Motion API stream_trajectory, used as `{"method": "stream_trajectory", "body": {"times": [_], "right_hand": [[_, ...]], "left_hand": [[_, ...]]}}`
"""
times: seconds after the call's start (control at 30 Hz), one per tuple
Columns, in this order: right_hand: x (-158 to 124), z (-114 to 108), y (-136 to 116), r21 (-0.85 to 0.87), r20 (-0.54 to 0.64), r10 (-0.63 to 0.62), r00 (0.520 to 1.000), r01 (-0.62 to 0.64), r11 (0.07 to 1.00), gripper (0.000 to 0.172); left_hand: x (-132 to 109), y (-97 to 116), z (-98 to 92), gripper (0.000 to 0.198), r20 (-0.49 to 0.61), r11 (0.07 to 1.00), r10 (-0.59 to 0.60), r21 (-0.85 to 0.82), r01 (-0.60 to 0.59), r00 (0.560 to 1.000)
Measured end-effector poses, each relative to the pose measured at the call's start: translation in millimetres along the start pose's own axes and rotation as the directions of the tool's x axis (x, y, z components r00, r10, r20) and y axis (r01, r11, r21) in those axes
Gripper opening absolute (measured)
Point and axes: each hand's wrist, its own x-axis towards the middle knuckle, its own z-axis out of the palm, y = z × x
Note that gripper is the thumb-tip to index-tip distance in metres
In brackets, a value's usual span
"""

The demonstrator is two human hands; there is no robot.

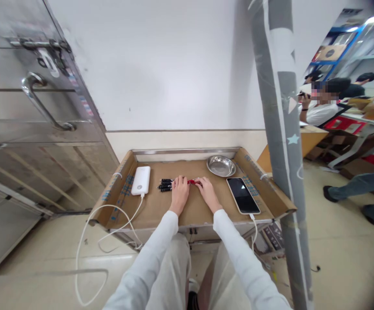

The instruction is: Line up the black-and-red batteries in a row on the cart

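A bundle of slim black pens (165, 185) lies sideways on a cardboard-lined table top (161, 211). Over the bundle's right part rests my left hand (180, 189), its fingers curled down onto the pens. Just to the right, the fingertips of my right hand (206, 189) are closed at a small red piece (191, 181) between the two hands. Whether that red piece is a band or part of the pens cannot be made out. My fingers hide the bundle's right end.
A white power bank (141, 181) with a white cable lies on the left. At the right are a round metal dish (221, 166) and a phone (243, 196) with its cable. A wrapped grey pole (287, 129) stands beside the table; a person (322, 110) sits beyond it.
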Motion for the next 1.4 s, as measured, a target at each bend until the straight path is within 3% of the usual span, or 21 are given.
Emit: {"method": "stream_trajectory", "body": {"times": [0.13, 0.33, 0.47, 0.63, 0.73, 0.87, 1.03, 1.2, 1.4], "right_hand": [[1.5, 4.5, -2.2, 0.049, -0.025, 0.021, 0.999, -0.02, 0.999, 0.025], [-3.1, -1.3, -11.2, 0.026, -0.037, 0.028, 0.999, -0.027, 0.999, 0.026], [-10.0, -8.3, -20.8, -0.034, -0.047, 0.002, 0.999, -0.003, 0.999, 0.03], [-10.9, -9.9, -31.6, -0.213, 0.064, -0.06, 0.996, 0.073, 0.974, 0.03], [-8.5, -7.1, -30.2, -0.263, 0.063, -0.041, 0.997, 0.056, 0.963, 0.031], [-13.5, -7.2, -25.2, -0.224, 0.022, -0.019, 1.0, 0.024, 0.974, 0.031], [-20.2, -8.8, -24.4, -0.2, 0.027, 0.0, 1.0, 0.005, 0.98, 0.025], [-5.2, -2.1, -25.5, -0.223, 0.093, -0.004, 0.996, 0.025, 0.974, 0.022], [-5.3, 2.1, -30.7, 0.048, -0.006, 0.096, 0.995, -0.096, 0.994, 0.023]], "left_hand": [[9.9, -0.6, 5.0, 0.024, 0.0, 0.999, 0.035, -0.039, -0.035, 0.999], [12.1, -0.5, 1.1, 0.024, 0.01, 0.999, -0.005, -0.043, 0.005, 1.0], [-4.0, -6.5, -15.5, 0.027, -0.062, 0.992, -0.082, -0.099, 0.076, 0.995], [-33.8, -31.6, -38.9, 0.027, -0.127, 0.979, -0.202, -0.045, 0.198, 0.971], [-44.6, -49.5, -47.7, 0.027, -0.068, 0.98, -0.196, 0.028, 0.198, 0.978], [-50.6, -64.4, -54.2, 0.024, 0.054, 0.993, -0.105, 0.067, 0.101, 0.993], [-55.7, -65.6, -57.1, 0.021, 0.092, 0.994, -0.102, 0.036, 0.099, 0.99], [-60.0, -62.9, -56.9, 0.018, 0.097, 0.992, -0.125, 0.0, 0.126, 0.987], [-59.5, -60.5, -55.0, 0.014, 0.164, 0.986, -0.14, -0.072, 0.154, 0.976]]}}
